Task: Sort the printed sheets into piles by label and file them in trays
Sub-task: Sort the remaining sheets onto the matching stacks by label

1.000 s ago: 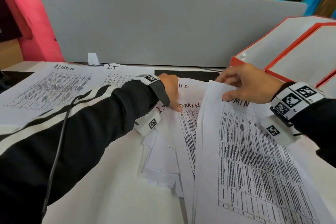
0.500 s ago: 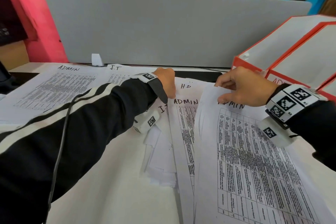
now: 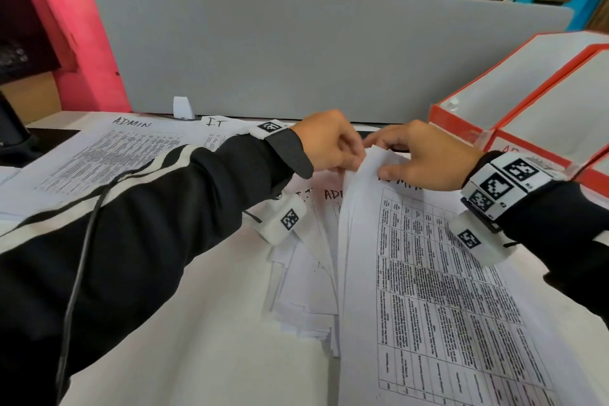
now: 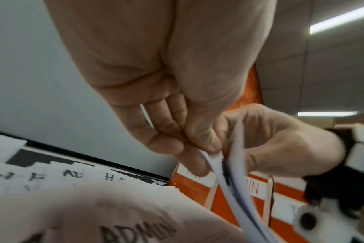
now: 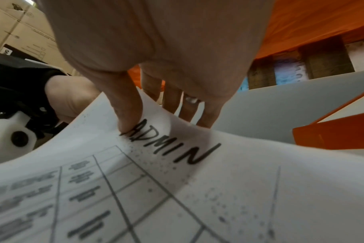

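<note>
Two sorted piles already lie at the upper left of the head view, an ADMIN pile [image 3: 99,155] and an I.T pile [image 3: 217,133]. We judge most remains: the unsorted heap [image 3: 306,293] at centre is thick, and the orange trays [image 3: 514,115] at right look unfilled. Our right hand [image 3: 425,158] pinches the lifted ADMIN sheet [image 3: 445,306] by its top edge, thumb on the label. Our left hand [image 3: 329,142] pinches the same edge, fingers closed tight.
</note>
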